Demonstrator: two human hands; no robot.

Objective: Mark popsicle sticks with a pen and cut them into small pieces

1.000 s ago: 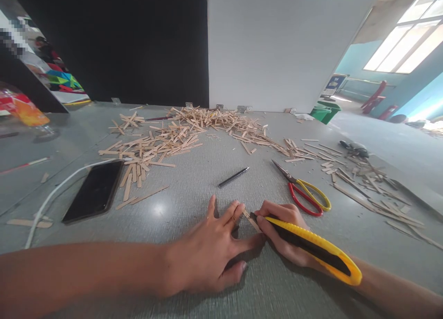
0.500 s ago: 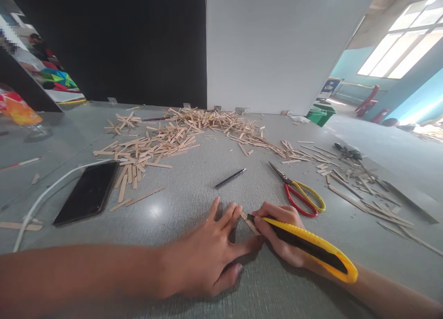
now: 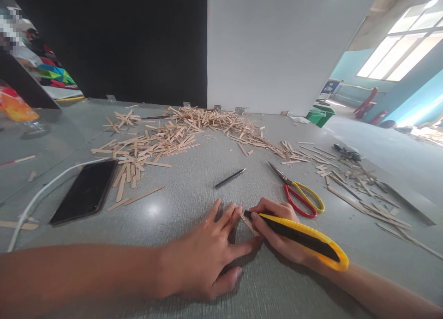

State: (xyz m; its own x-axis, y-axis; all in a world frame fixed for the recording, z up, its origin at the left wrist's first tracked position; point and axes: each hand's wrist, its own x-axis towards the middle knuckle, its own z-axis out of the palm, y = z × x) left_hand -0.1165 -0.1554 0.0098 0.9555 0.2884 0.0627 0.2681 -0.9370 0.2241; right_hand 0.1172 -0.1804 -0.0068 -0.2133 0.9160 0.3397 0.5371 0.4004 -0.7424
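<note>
My left hand (image 3: 211,252) lies on the table with its fingers spread. Its fingertips press near the two ends of a small wooden craft stick (image 3: 248,223), holding it down. In my right hand (image 3: 277,231) is a yellow and black utility knife (image 3: 304,238), gripped near its front. The knife's black tip is at the upper part of the stick; whether the blade touches the wood I cannot tell. Just beyond both hands lies a dark pen (image 3: 230,178). Scissors (image 3: 299,192) with one red and one yellow handle lie beyond my right hand, blades partly apart.
Loose craft sticks (image 3: 166,139) are heaped along the back and left. Cut strips (image 3: 363,189) and a flat metal blade (image 3: 408,201) lie at right. A phone (image 3: 85,192) with a white cable (image 3: 44,187) is at left, near a bottle (image 3: 17,106). Upright panels (image 3: 263,46) stand behind.
The knife and my right hand have shifted slightly up and left along the stick. My left hand stays almost where it was; the view has moved slightly.
</note>
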